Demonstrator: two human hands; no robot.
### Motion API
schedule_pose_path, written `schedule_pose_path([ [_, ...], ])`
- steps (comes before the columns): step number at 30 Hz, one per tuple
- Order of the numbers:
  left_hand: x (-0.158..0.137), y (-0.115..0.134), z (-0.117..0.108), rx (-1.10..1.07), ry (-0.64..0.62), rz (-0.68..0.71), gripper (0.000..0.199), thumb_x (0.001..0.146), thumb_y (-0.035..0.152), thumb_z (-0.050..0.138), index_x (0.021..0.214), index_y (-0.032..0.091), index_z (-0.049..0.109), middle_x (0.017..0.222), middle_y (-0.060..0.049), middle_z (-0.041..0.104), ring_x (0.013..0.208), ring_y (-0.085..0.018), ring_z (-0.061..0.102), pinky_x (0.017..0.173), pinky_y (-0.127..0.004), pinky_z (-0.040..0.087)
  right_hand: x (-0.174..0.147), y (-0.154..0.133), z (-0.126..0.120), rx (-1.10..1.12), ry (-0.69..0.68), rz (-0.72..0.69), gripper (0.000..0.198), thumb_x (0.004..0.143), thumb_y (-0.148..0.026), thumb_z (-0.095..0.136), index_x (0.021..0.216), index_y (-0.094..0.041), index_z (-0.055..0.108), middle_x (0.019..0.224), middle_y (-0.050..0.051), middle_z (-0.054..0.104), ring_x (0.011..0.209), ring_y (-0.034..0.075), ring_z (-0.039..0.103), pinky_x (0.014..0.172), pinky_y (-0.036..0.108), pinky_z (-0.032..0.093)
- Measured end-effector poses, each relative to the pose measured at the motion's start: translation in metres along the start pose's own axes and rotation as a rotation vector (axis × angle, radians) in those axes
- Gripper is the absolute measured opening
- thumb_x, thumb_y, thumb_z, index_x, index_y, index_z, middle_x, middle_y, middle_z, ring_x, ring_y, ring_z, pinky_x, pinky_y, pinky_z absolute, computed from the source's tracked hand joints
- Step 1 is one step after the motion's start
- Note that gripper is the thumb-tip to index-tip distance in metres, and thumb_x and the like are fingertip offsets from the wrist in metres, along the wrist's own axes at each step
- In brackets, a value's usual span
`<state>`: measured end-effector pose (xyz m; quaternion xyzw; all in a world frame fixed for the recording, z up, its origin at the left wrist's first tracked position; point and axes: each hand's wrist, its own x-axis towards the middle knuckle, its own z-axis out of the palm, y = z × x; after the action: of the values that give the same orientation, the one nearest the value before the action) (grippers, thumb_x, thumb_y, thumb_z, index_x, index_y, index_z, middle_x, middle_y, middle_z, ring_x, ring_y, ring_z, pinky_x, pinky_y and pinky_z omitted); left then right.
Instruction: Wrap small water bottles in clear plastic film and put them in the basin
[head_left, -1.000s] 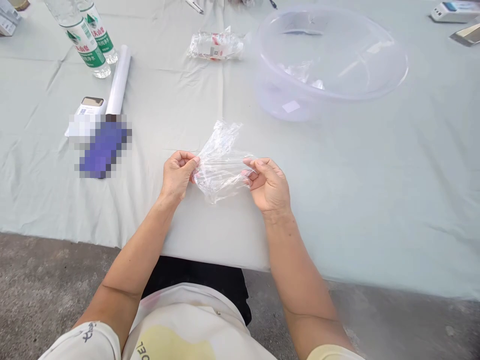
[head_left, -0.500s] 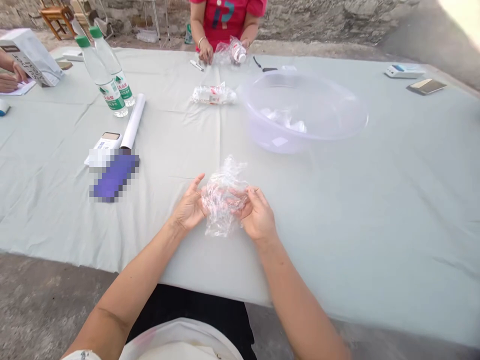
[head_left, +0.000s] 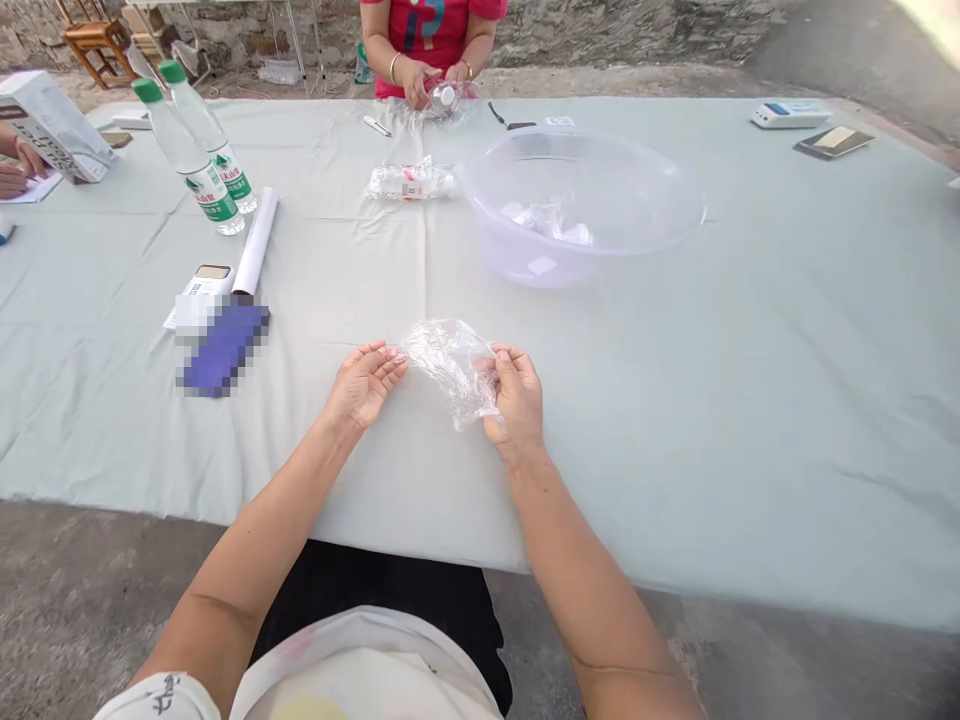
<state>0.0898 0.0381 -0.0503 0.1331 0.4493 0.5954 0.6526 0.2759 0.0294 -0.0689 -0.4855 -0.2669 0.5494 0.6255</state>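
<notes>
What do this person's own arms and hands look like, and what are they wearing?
Both arms are bare from the short sleeves down. The left hand and right hand wear no gloves, and no rings, watch or bracelet show. The white short sleeve on the left arm carries dark lettering. The top is white with a pale yellow print.

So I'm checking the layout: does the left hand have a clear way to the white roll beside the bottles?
Probably yes. The left hand is open, with only bare tablecloth between it and the white roll. The blurred purple item lies off to the side. Whether the arm stretches that far is unclear.
</notes>
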Motion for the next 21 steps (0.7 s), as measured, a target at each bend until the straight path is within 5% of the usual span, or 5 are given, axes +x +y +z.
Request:
schedule_pose_path([
  [7,0.033,0.041,-0.005,0.442,0.108,0.539,0.021,0.065,0.004,0.064,0.082,0.017,0.063,0.078,0.002,0.058,0.068,-0.008,0.056,0.066,-0.021,0.048,0.007,-0.018,-0.009,0.023,0.097,-0.053,0.022,0.075,-0.036,0.071,0.086,-0.022,0.059,0.055,-0.009,0.049,0.046,0.004,0.042,0.042,0.016,0.032],
  [12,0.055,0.069,-0.026,0.570,0.367,0.710,0.023,0.070,0.003,0.060,0.087,0.018,0.059,0.087,0.000,0.057,0.076,-0.009,0.058,0.072,-0.022,0.051,0.016,-0.023,-0.021,-0.109,0.157,-0.055,0.008,0.083,-0.028,0.062,0.085,-0.021,0.058,0.057,-0.008,0.053,0.040,0.002,0.033,0.037,0.015,0.025],
  [15,0.039,0.060,-0.030,0.616,0.329,0.465,0.010,0.081,0.018,0.065,0.085,0.018,0.056,0.084,-0.003,0.059,0.074,-0.013,0.063,0.069,-0.026,0.054,0.018,-0.026,-0.023,-0.075,0.151,-0.031,0.008,0.083,-0.028,0.062,0.085,-0.021,0.057,0.059,-0.008,0.053,0.039,0.002,0.032,0.036,0.014,0.025],
  [18,0.015,0.036,-0.023,0.704,-0.045,-0.041,0.037,0.087,0.052,0.067,0.088,0.015,0.061,0.085,-0.012,0.067,0.079,-0.024,0.070,0.071,-0.038,0.059,0.016,-0.030,-0.021,0.059,0.073,0.068,0.013,0.081,-0.029,0.066,0.086,-0.022,0.056,0.058,-0.009,0.052,0.037,0.001,0.030,0.035,0.014,0.024],
  [21,0.004,0.012,-0.008,0.528,-0.302,-0.212,0.045,0.083,0.056,0.072,0.102,0.015,0.064,0.105,-0.016,0.071,0.100,-0.027,0.071,0.090,-0.041,0.057,0.015,-0.031,-0.019,0.141,0.009,0.171,0.018,0.077,-0.027,0.070,0.087,-0.022,0.057,0.058,-0.010,0.050,0.037,0.000,0.028,0.035,0.013,0.023],
])
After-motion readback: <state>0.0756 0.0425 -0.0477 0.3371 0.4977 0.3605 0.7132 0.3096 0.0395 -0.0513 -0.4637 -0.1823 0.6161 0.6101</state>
